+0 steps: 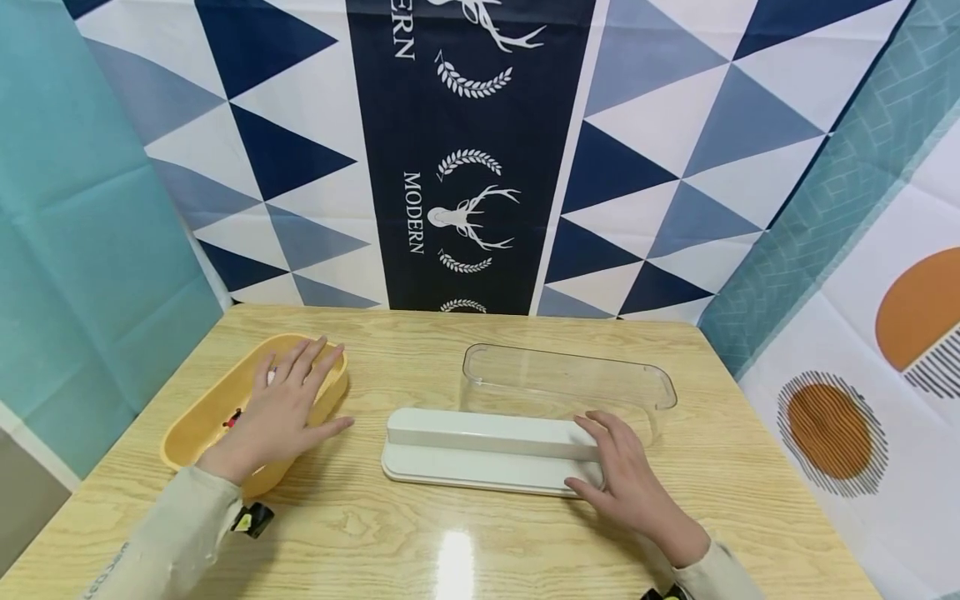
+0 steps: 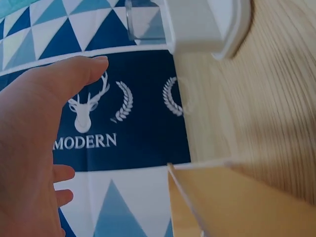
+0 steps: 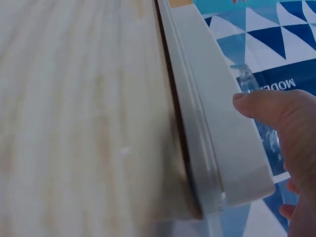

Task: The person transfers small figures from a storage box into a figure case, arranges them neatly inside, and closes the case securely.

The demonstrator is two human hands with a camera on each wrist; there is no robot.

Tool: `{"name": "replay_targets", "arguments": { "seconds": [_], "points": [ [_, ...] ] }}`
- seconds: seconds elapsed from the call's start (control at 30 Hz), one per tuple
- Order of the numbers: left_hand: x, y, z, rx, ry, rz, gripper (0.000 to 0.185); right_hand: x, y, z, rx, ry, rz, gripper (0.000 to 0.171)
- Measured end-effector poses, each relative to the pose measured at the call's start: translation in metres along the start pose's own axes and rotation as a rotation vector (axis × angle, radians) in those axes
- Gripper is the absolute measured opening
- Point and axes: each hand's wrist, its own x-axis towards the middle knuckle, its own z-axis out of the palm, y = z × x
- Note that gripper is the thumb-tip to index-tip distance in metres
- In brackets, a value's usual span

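Observation:
My left hand is spread over the yellow basin at the table's left, its fingers straight and holding nothing. Part of the basin's inside is hidden beneath it. A small red and black item shows in the basin, along with a whitish bit by the fingers. On the right, my right hand is at the right end of a long white lid with a raised ridge. Its fingers are loosely bent over that end, the thumb near the front edge. Behind the lid stands a clear plastic box, partly covered by lid and hand.
The wooden table reaches back to a patterned cloth hung behind it. Light blue cloth hangs at the left, and a white cloth with orange circles at the right.

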Motion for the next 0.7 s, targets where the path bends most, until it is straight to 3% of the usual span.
{"name": "replay_targets", "arguments": {
  "seconds": [0.33, 0.7],
  "points": [
    [-0.014, -0.024, -0.011, 0.003, 0.034, -0.007, 0.087, -0.016, 0.004, 0.001, 0.109, -0.079, 0.124, 0.086],
    [-0.016, -0.057, -0.015, 0.024, -0.02, -0.014, 0.09, -0.027, 0.006, 0.001, 0.25, -0.167, 0.32, 0.092]
  ]
}}
